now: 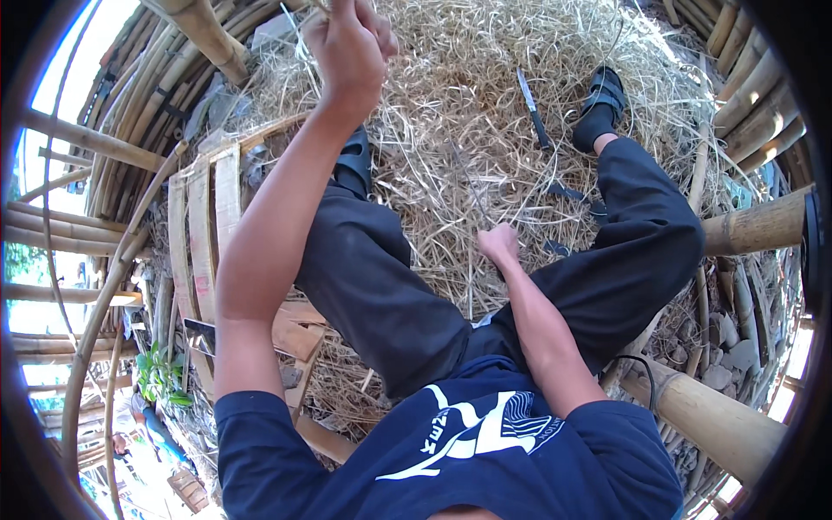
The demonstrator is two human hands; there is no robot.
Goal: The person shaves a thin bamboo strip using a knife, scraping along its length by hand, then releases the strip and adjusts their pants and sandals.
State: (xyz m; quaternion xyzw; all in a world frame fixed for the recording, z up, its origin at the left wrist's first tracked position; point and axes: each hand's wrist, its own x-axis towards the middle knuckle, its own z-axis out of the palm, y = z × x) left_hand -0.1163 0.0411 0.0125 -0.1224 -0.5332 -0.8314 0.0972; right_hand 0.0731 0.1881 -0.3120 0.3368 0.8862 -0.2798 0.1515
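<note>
From the head camera, we see two hands above a bed of straw (442,82). The left hand (351,43) is raised toward the bed's far edge; its fingers are curled, but we cannot tell what they grip. The right hand (498,244) makes a fist between the legs, closed around the near end of a thin strip (473,186) that slants out over the middle of the straw. We find a dark-handled knife (538,128) lying toward the bed's far right side, near the right sandal (605,91). By the bed's left edge is a slatted wooden frame (201,199).
</note>
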